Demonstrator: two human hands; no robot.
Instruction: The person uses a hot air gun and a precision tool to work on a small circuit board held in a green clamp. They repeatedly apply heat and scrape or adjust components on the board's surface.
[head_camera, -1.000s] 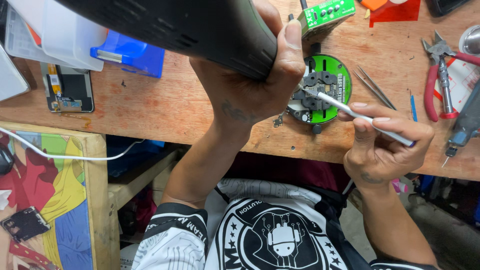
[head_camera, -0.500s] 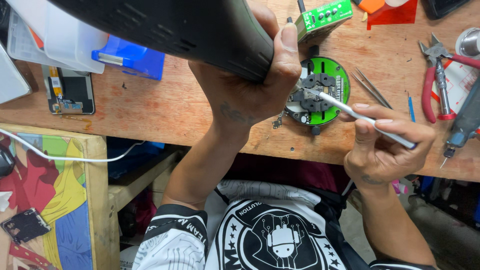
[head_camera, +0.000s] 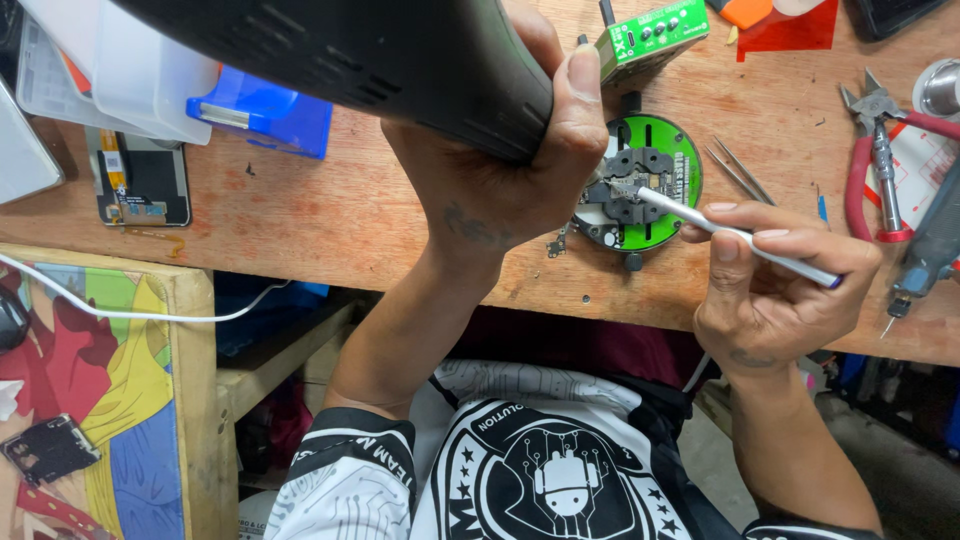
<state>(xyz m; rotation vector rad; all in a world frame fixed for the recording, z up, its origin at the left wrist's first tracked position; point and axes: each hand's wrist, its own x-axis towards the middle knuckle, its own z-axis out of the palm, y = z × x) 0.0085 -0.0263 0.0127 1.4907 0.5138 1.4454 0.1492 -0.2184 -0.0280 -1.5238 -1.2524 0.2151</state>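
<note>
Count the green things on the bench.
2: a round green fixture under the tip of the silver tool, and a green circuit board beyond it. The black device may hide others.

- Left hand grips a big black tool body.
- Right hand pinches a silver pen-like tool, tip on the round green holder.
- Red pliers lie on the wooden surface.
</note>
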